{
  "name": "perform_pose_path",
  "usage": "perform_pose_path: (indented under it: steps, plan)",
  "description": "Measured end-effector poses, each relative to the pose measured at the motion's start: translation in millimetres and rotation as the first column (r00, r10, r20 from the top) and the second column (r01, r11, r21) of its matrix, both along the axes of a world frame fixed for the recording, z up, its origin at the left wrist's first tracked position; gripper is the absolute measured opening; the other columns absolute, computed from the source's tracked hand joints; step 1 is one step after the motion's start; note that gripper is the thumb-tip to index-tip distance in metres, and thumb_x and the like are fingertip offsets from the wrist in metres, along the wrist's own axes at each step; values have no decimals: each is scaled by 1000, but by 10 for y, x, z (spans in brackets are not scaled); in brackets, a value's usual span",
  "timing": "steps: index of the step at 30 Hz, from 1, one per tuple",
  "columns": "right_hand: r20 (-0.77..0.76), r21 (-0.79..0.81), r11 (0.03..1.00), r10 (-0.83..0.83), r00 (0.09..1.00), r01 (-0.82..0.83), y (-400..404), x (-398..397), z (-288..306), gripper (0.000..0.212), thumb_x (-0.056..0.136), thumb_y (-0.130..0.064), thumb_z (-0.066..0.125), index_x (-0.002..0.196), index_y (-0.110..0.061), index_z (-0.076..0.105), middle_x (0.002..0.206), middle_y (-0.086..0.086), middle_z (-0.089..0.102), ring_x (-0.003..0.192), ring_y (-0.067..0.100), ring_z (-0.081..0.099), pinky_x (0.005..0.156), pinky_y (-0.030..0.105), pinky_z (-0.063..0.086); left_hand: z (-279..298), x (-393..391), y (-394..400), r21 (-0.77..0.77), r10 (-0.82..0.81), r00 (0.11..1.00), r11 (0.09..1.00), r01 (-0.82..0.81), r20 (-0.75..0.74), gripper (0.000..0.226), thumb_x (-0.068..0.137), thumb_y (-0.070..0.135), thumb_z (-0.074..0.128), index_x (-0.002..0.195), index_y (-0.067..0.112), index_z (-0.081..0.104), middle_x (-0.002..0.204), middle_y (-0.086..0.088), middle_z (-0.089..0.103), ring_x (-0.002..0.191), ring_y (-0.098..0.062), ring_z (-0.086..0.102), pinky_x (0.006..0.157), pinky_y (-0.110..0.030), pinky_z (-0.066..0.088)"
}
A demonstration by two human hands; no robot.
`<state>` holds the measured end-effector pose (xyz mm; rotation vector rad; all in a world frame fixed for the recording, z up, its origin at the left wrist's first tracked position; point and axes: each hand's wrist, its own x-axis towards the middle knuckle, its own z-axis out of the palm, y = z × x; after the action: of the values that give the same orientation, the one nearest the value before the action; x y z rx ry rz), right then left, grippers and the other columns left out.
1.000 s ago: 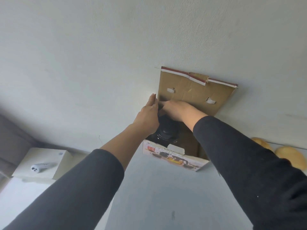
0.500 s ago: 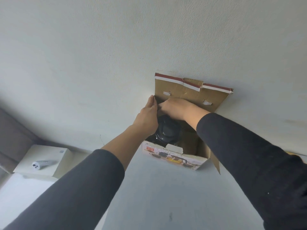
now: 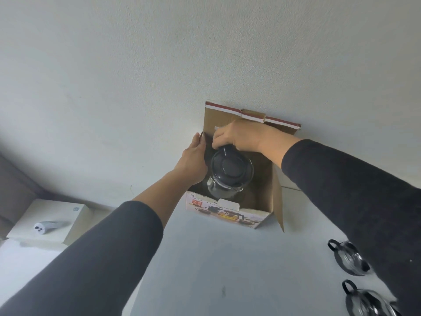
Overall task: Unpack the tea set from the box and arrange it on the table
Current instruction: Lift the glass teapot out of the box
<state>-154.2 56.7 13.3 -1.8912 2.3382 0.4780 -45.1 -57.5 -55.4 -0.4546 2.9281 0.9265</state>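
White wall and a pale surface fill the view. Fingers of the right hand curl over the far top edge of the glass teapot, likely to lift it. It sits partly inside the box. The left hand lies flat against the teapot's side, fingers straight, maybe to steady it. Box walls and the open flap crowd the pot. Two glass cups stand nearby on the right. A white box with a small gadget on it sits far left.
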Motion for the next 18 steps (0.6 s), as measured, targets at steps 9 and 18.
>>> perform_pose_path:
  steps: [9,18]
  plan:
    - [-35,-101,987,-131,991,127,289,186,607,44,82,9,52,116,-16,65,121,3,61,104,28,58,83,33,45,-7,73,-24,40,109,994,993,-109,-16,63,95,0,43,152,18,21,161,-7,7,144,-34,20,113,-43,29]
    - [-18,-289,910,-316,949,298,906,597,1066,42,83,7,51,115,-15,68,111,13,66,103,32,60,90,41,47,-6,148,139,31,171,984,985,-170,-52,60,90,16,64,144,16,39,157,-5,22,143,-28,27,111,-42,33]
